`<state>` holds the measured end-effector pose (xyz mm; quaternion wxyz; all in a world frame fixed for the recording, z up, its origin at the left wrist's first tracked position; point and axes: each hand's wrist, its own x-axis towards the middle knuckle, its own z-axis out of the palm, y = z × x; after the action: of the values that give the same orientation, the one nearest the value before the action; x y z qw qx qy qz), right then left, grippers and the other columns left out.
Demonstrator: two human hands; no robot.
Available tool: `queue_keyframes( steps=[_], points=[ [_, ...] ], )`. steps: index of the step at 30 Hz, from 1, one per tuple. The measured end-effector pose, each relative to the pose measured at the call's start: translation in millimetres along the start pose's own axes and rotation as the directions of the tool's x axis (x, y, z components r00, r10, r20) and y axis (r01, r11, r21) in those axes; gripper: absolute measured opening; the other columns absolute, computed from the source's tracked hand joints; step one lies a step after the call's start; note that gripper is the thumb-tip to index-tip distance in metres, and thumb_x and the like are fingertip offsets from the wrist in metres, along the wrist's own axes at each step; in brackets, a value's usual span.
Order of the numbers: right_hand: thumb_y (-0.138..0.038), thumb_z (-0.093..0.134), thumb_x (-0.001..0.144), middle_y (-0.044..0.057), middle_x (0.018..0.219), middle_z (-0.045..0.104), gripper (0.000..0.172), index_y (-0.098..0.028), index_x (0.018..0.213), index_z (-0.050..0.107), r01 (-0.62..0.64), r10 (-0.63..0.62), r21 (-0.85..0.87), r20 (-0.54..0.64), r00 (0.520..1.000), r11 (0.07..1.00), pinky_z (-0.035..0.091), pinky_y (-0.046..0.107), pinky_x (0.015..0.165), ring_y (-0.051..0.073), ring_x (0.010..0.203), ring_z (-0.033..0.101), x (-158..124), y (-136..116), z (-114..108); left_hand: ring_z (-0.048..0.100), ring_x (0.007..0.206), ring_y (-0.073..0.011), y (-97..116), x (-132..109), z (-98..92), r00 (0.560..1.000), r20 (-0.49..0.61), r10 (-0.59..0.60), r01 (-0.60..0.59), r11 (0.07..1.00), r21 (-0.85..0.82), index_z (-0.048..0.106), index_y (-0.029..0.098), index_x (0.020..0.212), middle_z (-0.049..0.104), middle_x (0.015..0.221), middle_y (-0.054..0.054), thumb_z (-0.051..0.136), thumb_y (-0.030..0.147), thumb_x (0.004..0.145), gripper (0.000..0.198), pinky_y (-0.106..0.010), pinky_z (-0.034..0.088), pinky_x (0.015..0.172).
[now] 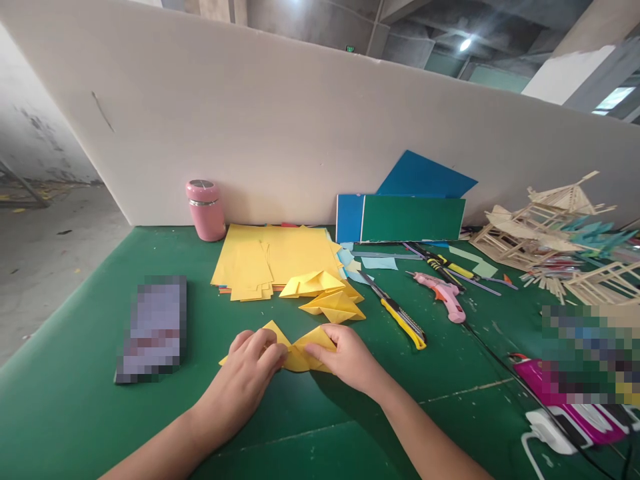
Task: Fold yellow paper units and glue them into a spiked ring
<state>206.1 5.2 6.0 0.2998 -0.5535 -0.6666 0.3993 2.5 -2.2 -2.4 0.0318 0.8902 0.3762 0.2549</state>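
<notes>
A partly folded piece of yellow paper [300, 358] lies low over the green table, between my two hands. My left hand [255, 363] is closed on its left side, the fingers bent down over the fold. On the right side, my right hand [345, 355] pinches a raised flap between thumb and fingers. Just beyond are several folded yellow paper pieces [334, 305], lying together. Behind them sits a stack of yellow paper sheets [280, 250], with smaller cut strips on top. My fingers hide parts of the paper being held.
A yellow utility knife [403, 322] and a pink glue gun [443, 293] with a black cable lie to the right. Farther right are wooden stick models [530, 233] and a magenta power strip [545, 390]. A pink flask [207, 210] stands at the back left, near a blurred flat object [155, 327].
</notes>
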Motion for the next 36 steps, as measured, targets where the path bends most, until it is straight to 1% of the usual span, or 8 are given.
queue_keyframes(
  steps=[4,6,8,12,18,23,29,36],
  points=[
    [-0.025,0.060,0.082,0.001,0.088,0.068,0.008,-0.021,0.089,0.062,0.010,-0.009,-0.020,0.029,1.000,1.000,0.047,0.028,0.068,0.020,0.081,0.062,-0.8,-4.7,-0.4,0.053,0.073,-0.0169,0.1,1.0,-1.2,1.000,0.016,0.007,-0.007,1.000,0.015,0.049,0.022,0.085,0.052,0.085,-0.001,0.030,0.013,0.095,0.023,-0.034,0.045,0.074],
    [-0.023,0.056,0.085,0.002,0.095,0.067,0.009,-0.022,0.093,0.060,0.065,-0.064,-0.079,0.020,0.998,0.995,0.047,0.031,0.076,0.021,0.089,0.060,-0.6,-6.0,0.0,0.053,0.073,-0.0168,0.2,2.2,-2.5,1.000,0.011,0.010,-0.010,1.000,0.020,0.049,0.022,0.085,0.053,0.084,-0.001,0.030,0.015,0.095,0.023,-0.034,0.046,0.074],
    [-0.021,0.050,0.089,0.004,0.095,0.066,0.009,-0.022,0.091,0.059,0.138,-0.136,-0.161,0.020,0.990,0.977,0.046,0.035,0.080,0.021,0.092,0.059,0.0,-5.4,0.9,0.054,0.073,-0.0171,0.5,3.3,-4.0,1.000,0.013,0.013,-0.013,1.000,0.017,0.049,0.022,0.087,0.053,0.084,-0.001,0.030,0.016,0.096,0.022,-0.035,0.046,0.075],
    [-0.016,0.049,0.089,0.004,0.090,0.064,0.010,-0.021,0.084,0.056,0.195,-0.197,-0.244,0.016,0.980,0.950,0.047,0.035,0.078,0.021,0.090,0.058,1.6,-0.8,2.8,0.056,0.076,-0.0179,2.5,3.4,-6.8,0.999,0.031,0.034,-0.034,0.999,0.009,0.049,0.022,0.091,0.056,0.087,-0.002,0.031,0.016,0.095,0.020,-0.037,0.047,0.077],
    [-0.013,0.055,0.086,0.003,0.084,0.063,0.010,-0.021,0.079,0.056,0.224,-0.230,-0.256,0.006,0.973,0.941,0.046,0.034,0.074,0.021,0.086,0.057,2.5,3.6,4.9,0.056,0.086,-0.0225,4.9,0.2,-6.4,0.999,0.031,0.028,-0.028,0.999,0.022,0.048,0.021,0.098,0.056,0.096,-0.006,0.041,0.020,0.089,0.012,-0.042,0.047,0.081],
    [-0.012,0.056,0.085,0.003,0.082,0.063,0.012,-0.020,0.076,0.057,0.201,-0.203,-0.246,0.016,0.979,0.948,0.045,0.033,0.073,0.021,0.085,0.057,1.5,2.5,4.4,0.055,0.083,-0.0234,3.1,-0.6,-2.7,0.999,0.053,0.000,-0.002,0.999,0.032,0.049,0.021,0.094,0.055,0.092,-0.005,0.049,0.030,0.089,0.010,-0.044,0.048,0.079],
    [-0.010,0.058,0.084,0.002,0.079,0.062,0.014,-0.020,0.073,0.056,0.203,-0.203,-0.238,0.023,0.979,0.950,0.044,0.031,0.072,0.020,0.083,0.056,2.1,2.5,5.1,0.055,0.080,-0.0226,3.4,0.4,-2.4,0.999,0.047,-0.021,0.021,1.000,0.003,0.050,0.021,0.091,0.055,0.089,-0.003,0.050,0.028,0.089,0.007,-0.042,0.048,0.077],
    [-0.010,0.059,0.083,0.002,0.078,0.061,0.014,-0.019,0.073,0.057,0.211,-0.213,-0.261,0.021,0.977,0.942,0.043,0.031,0.070,0.020,0.082,0.054,2.8,1.8,5.9,0.056,0.083,-0.0231,2.0,0.4,-2.4,0.998,0.064,-0.024,0.023,1.000,0.020,0.051,0.022,0.092,0.057,0.092,-0.003,0.048,0.031,0.090,0.010,-0.044,0.047,0.080]
  ],
)
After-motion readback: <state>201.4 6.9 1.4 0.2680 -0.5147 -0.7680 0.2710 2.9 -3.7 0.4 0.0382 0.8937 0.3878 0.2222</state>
